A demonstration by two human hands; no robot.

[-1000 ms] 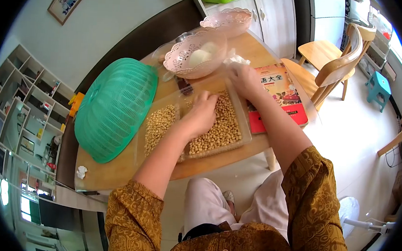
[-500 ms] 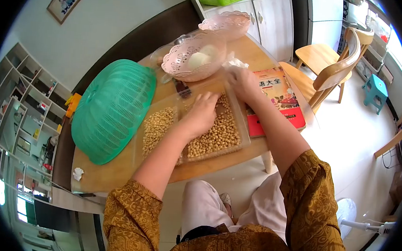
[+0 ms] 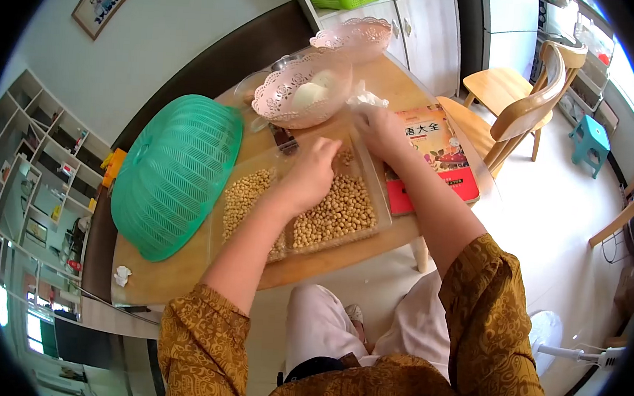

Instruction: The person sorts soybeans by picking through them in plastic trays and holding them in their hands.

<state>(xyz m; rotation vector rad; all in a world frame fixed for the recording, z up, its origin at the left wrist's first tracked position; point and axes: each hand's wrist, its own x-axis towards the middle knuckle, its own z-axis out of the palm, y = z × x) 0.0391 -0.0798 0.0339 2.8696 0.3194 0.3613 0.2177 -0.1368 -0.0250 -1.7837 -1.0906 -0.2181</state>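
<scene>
A shallow clear plastic tray (image 3: 384, 195) lies on the table, divided into sections. Round tan beans (image 3: 336, 212), like soybeans, fill the near part of its right section, and a smaller-looking tan batch (image 3: 244, 197) is in the left one. Over the divider and the far part of the right section is my left hand (image 3: 311, 172), fingers curled; what they hold, if anything, is hidden. My right hand (image 3: 383, 133) is closed at the tray's far right corner, apparently on its rim, beside a crumpled white tissue (image 3: 367, 96).
A green mesh food cover (image 3: 176, 178) stands left of the tray. Beyond it are pink lace-edged baskets (image 3: 294, 98), one holding white round items. A red book (image 3: 443, 155) lies at the right, wooden chairs (image 3: 529, 109) past it. Crumpled tissue (image 3: 122, 275) sits at the left edge.
My left hand has shifted slightly left and its fingers have curled in. Fewer beans show at the far end of the right section. My right hand stays at the corner.
</scene>
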